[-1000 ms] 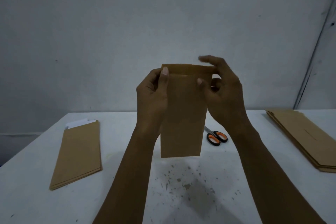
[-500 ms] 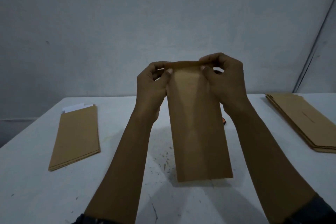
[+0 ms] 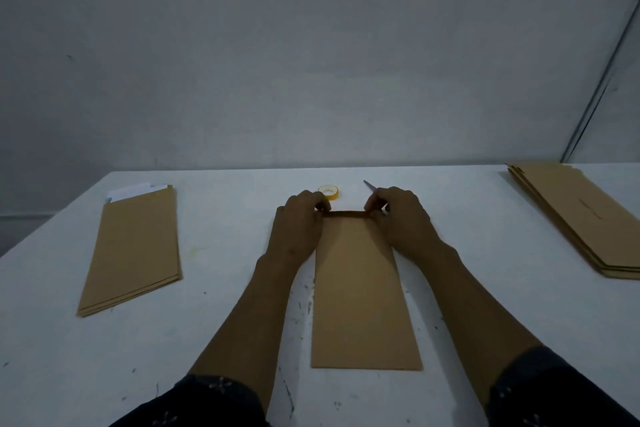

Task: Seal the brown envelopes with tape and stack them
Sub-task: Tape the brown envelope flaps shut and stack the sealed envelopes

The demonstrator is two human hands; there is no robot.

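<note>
We're creasing the flap: left hand (image 3: 300,222) and right hand (image 3: 398,218) pinch the centre-frame brown envelope (image 3: 363,288) top edge. Next: tape roll (image 3: 328,191) just above.

Single head-worn wide-angle view, looking forward and down across white table (image 3: 214,340) toward grey wall (image 3: 311,45); forearms enter from bottom edge, near lens.

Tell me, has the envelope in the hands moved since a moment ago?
Yes. The envelope has come down: earlier it was held upright above the white table; now it lies flat on it, far end near the tape roll.
</note>
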